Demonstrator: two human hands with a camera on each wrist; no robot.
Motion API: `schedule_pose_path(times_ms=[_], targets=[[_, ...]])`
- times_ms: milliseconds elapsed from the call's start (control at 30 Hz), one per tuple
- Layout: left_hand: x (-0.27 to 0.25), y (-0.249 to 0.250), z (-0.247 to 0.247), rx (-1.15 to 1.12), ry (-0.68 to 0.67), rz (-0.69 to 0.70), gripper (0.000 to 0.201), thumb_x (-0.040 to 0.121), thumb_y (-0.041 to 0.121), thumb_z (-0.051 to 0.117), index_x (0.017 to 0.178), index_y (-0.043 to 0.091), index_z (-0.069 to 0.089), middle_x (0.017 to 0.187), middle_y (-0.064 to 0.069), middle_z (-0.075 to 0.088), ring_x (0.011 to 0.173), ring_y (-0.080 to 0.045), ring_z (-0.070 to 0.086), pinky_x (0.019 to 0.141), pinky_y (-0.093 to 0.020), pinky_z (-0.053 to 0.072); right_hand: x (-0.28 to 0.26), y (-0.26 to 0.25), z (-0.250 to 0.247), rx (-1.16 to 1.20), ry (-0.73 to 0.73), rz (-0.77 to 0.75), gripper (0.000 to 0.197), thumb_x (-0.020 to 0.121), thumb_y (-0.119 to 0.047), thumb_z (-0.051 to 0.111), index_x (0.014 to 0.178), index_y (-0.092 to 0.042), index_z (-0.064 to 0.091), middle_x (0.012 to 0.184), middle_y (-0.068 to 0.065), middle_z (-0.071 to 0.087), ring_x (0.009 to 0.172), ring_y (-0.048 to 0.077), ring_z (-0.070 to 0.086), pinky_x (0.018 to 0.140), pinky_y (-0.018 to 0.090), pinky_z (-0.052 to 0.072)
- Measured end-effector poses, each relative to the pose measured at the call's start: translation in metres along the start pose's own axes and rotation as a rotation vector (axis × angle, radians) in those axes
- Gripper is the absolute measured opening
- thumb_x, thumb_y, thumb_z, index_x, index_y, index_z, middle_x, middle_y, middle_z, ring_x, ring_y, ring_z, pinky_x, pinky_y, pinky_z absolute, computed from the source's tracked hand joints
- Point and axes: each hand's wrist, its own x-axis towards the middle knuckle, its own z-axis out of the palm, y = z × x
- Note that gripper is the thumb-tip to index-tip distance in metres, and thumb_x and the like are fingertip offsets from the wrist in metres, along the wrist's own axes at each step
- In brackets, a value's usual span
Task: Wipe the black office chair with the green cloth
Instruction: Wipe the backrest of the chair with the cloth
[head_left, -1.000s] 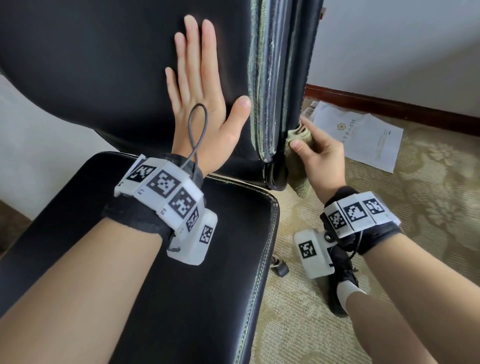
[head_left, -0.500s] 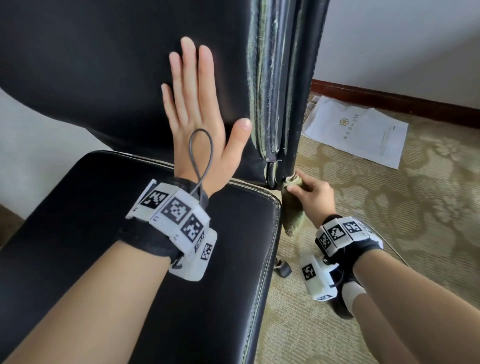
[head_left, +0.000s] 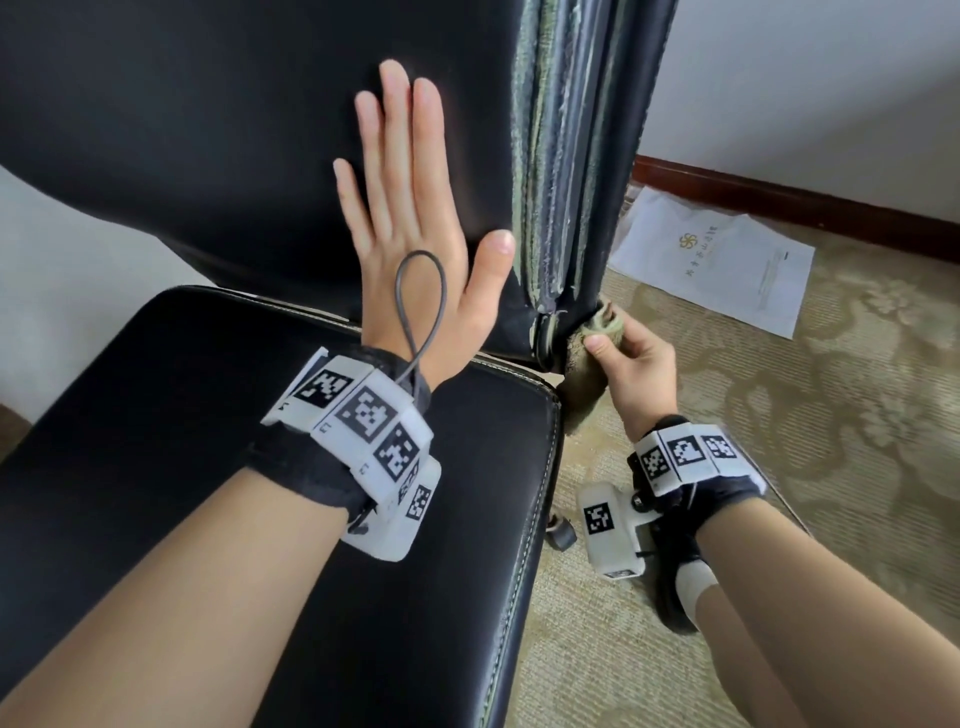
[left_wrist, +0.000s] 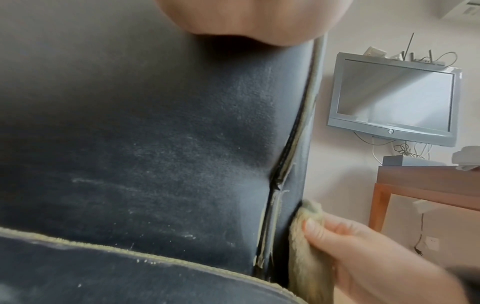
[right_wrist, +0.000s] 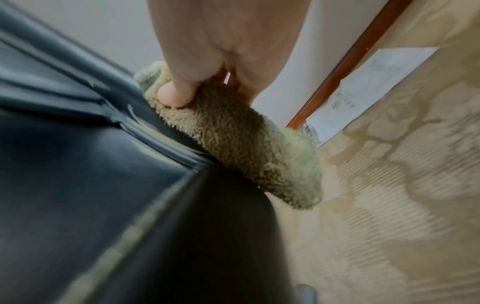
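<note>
The black office chair (head_left: 208, 130) fills the left of the head view, its backrest upright and its seat (head_left: 260, 519) below. My left hand (head_left: 410, 228) lies flat against the backrest front, fingers straight and together, thumb spread. My right hand (head_left: 634, 358) grips the fuzzy green cloth (head_left: 587, 374) and holds it against the bottom of the backrest's worn right edge (head_left: 566, 208). The cloth (right_wrist: 233, 139) hangs down past the seat corner, with my thumb pressed into it. From the left wrist, the cloth (left_wrist: 309, 257) and right hand (left_wrist: 363, 257) sit beside the frayed seam (left_wrist: 272, 197).
A white printed sheet (head_left: 722, 260) lies on the patterned carpet (head_left: 831, 415) by a dark wooden skirting board (head_left: 779, 202). A chair caster (head_left: 561, 535) and my black shoe (head_left: 675, 582) are near the seat's right side. A wall monitor (left_wrist: 392, 98) hangs above a wooden desk (left_wrist: 428, 185).
My right hand has slid the cloth down the backrest's right edge from mid-height to its bottom by the seat corner. My left hand has stayed flat on the backrest.
</note>
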Motion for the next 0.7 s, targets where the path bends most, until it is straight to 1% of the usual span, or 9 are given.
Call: schedule_pose_path(times_ms=[67,167,233,300,367,433,533,600,700], targets=[[0.000,0.000,0.000,-0.003,-0.001,-0.013,0.085,0.094,0.055,0.011,0.142,-0.014,0.017,0.149,-0.034,0.017,0.140,-0.043,0.010,0.113,-0.051,0.000,0.000,0.013,-0.001,-0.065,-0.007,0.027,0.047,0.081,0.007,0.063,0.126,-0.006,0.056,0.112,-0.003,0.063,0.099,0.003,0.061,0.103,0.035,0.044],[0.001,-0.002,-0.001,0.008,-0.019,-0.020,0.083,0.095,0.054,0.014,0.142,-0.013,0.016,0.150,-0.032,0.016,0.141,-0.043,0.010,0.114,-0.051,-0.001,0.002,0.022,0.000,-0.072,-0.010,0.070,0.047,0.081,0.004,0.065,0.126,-0.007,0.057,0.115,0.000,0.063,0.105,0.014,0.060,0.104,0.042,0.043],[0.001,-0.003,-0.002,0.021,-0.022,-0.014,0.083,0.095,0.055,0.014,0.143,-0.013,0.016,0.150,-0.032,0.016,0.141,-0.044,0.010,0.114,-0.053,0.001,0.001,0.016,0.002,-0.011,-0.024,0.106,0.050,0.082,0.005,0.063,0.130,-0.008,0.053,0.114,0.004,0.064,0.105,0.016,0.060,0.104,0.041,0.043],[0.000,-0.004,-0.001,0.022,-0.015,-0.019,0.077,0.096,0.047,0.024,0.143,-0.013,0.016,0.150,-0.032,0.016,0.141,-0.044,0.011,0.114,-0.054,0.002,-0.003,0.010,0.004,0.114,-0.048,0.159,0.056,0.086,0.001,0.061,0.138,-0.010,0.043,0.112,0.006,0.064,0.104,0.015,0.060,0.100,0.031,0.046],[0.000,-0.004,-0.001,0.026,-0.014,-0.030,0.075,0.092,0.041,0.029,0.143,-0.013,0.017,0.150,-0.031,0.016,0.141,-0.044,0.011,0.114,-0.053,0.002,-0.007,0.009,0.004,0.227,-0.049,0.202,0.062,0.087,-0.017,0.065,0.141,-0.009,0.038,0.120,0.006,0.061,0.110,0.013,0.058,0.101,0.026,0.044],[0.000,-0.003,-0.001,0.019,-0.011,-0.026,0.075,0.096,0.046,0.025,0.143,-0.013,0.016,0.150,-0.032,0.016,0.141,-0.044,0.011,0.114,-0.053,0.002,-0.009,0.010,0.005,0.242,-0.050,0.206,0.067,0.081,-0.034,0.069,0.138,-0.007,0.043,0.131,0.008,0.056,0.121,0.014,0.053,0.108,0.032,0.038],[0.000,-0.003,-0.001,0.024,-0.019,-0.025,0.087,0.093,0.058,0.010,0.142,-0.014,0.016,0.150,-0.032,0.017,0.140,-0.044,0.011,0.114,-0.053,0.002,-0.006,0.014,0.007,0.124,-0.046,0.166,0.049,0.090,-0.016,0.060,0.136,-0.007,0.046,0.129,0.004,0.056,0.117,0.009,0.052,0.109,0.031,0.036],[0.000,-0.003,-0.001,0.019,-0.023,-0.027,0.089,0.092,0.059,0.008,0.142,-0.014,0.016,0.150,-0.033,0.016,0.140,-0.044,0.011,0.114,-0.053,0.002,-0.003,0.017,0.008,0.085,-0.030,0.162,0.049,0.089,-0.012,0.062,0.136,-0.010,0.047,0.125,-0.001,0.058,0.114,0.008,0.054,0.108,0.031,0.037],[0.000,-0.002,-0.001,0.028,-0.031,-0.024,0.087,0.092,0.057,0.010,0.142,-0.014,0.016,0.150,-0.032,0.017,0.141,-0.045,0.012,0.114,-0.052,0.001,0.000,0.019,0.009,0.023,-0.038,0.171,0.054,0.086,-0.010,0.064,0.137,-0.011,0.045,0.129,0.004,0.058,0.119,0.014,0.054,0.108,0.037,0.038]])
